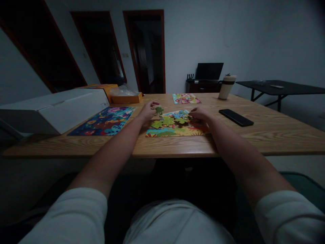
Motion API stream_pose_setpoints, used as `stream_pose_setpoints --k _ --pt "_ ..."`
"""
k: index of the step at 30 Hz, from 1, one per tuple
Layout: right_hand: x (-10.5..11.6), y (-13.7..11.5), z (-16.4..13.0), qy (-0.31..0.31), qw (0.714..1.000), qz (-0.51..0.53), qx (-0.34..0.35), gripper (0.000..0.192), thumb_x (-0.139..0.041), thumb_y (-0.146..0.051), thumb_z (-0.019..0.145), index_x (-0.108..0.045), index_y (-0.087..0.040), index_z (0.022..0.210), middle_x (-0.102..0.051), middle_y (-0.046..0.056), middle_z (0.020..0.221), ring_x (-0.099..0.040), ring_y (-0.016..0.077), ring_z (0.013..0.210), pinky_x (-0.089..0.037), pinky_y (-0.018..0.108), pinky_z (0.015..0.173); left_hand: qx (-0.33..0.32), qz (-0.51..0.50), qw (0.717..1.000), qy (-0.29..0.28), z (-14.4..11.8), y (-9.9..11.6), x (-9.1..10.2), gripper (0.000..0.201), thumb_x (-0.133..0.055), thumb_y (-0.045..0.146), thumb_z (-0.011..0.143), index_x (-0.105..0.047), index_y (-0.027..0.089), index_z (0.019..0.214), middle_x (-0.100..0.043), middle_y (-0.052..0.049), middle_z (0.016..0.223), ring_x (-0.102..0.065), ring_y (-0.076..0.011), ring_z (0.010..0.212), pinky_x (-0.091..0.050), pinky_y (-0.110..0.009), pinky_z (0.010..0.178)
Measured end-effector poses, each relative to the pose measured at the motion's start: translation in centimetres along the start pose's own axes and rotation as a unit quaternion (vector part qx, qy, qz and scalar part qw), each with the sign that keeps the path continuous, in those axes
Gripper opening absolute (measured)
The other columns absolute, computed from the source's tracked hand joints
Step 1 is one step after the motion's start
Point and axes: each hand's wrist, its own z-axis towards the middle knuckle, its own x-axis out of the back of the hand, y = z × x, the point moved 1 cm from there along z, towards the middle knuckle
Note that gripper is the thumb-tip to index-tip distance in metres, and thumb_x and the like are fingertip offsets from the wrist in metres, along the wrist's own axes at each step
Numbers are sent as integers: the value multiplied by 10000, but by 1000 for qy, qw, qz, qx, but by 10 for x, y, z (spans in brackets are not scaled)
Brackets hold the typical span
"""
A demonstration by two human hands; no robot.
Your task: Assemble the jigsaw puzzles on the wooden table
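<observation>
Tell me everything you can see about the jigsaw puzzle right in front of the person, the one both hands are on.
The jigsaw puzzle lies flat on the wooden table, near its front edge. It looks like a cardboard board with a bright cartoon picture in yellow, green, orange and blue. It is unfinished: several loose green pieces lie scattered on top. The left hand holds a green piece at the far left corner; the right hand rests on pieces at the right side.
</observation>
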Motion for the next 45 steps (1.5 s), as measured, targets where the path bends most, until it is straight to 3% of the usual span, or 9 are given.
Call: stream_pose_setpoints --k 5,9,14,18,26,31,37,42,45 --pt "-9 -8 8 68 986 -149 -8 624 -528 -645 843 -732 -75 994 -705 222 989 -665 302 892 -478 334 725 48 71 992 -89 0 -10 -17 514 -672 224 811 -530 154 1300 -628 -146 1219 -648 -219 1000 -515 -320 830" --pt "-12 -16 9 78 983 -167 2 586 -600 -613 804 -728 -71 986 -709 206 965 -658 279 873 -470 306 707 7 191 969 -155 1 -13 -25 557 -724 354 803 -562 148 1295 -579 -157 1347 -582 -260 1171 -441 -325 975" --pt "-12 -24 4 -1 998 -69 13 253 -634 -336 818 -740 -120 894 -695 55 744 -576 135 599 -377 223 515 106 139 973 -153 6 -6 -19 669 -788 314 744 -527 156 1340 -659 -157 1196 -667 -236 925 -506 -302 753" --pt "-13 -25 3 -4 999 -32 36 197 -643 -250 784 -741 -138 913 -694 40 726 -574 126 575 -375 217 511 149 53 972 -177 10 11 -9 680 -798 190 699 -539 172 1328 -675 -137 1118 -660 -197 811 -489 -278 648" --pt "-10 -6 11 58 987 -148 35 339 -586 -317 833 -730 -217 1123 -724 122 1097 -666 263 950 -477 315 779 94 25 985 -139 36 42 9 294 -719 121 698 -683 128 990 -682 -92 924 -629 -164 760 -477 -288 687" --pt "-17 -22 5 45 972 -146 179 476 -466 -420 946 -570 -253 1379 -548 85 1426 -502 273 1277 -379 354 1026 105 108 982 -110 51 36 8 107 -664 217 720 -655 172 817 -644 -52 799 -604 -183 725 -453 -290 630" --pt "-20 -33 -5 -19 976 -132 170 450 -495 -504 935 -671 -230 1245 -677 114 1240 -614 276 1110 -431 332 931 135 27 982 -133 45 29 -5 174 -667 193 701 -600 190 863 -644 -56 833 -619 -202 783 -477 -307 666" --pt "-10 -39 -12 39 980 34 189 386 -567 -424 912 -673 -175 1187 -662 117 1255 -597 234 1126 -428 302 943 71 -154 971 -166 38 44 -14 389 -671 61 660 -544 181 1008 -637 -39 928 -633 -153 772 -488 -305 720" --pt "-7 -53 -19 -1 944 246 219 381 -498 -312 934 -579 -183 1284 -632 99 1299 -621 196 1089 -467 308 909 33 -217 960 -176 37 59 -23 411 -676 59 683 -538 170 1054 -630 -38 968 -639 -144 780 -498 -338 771"
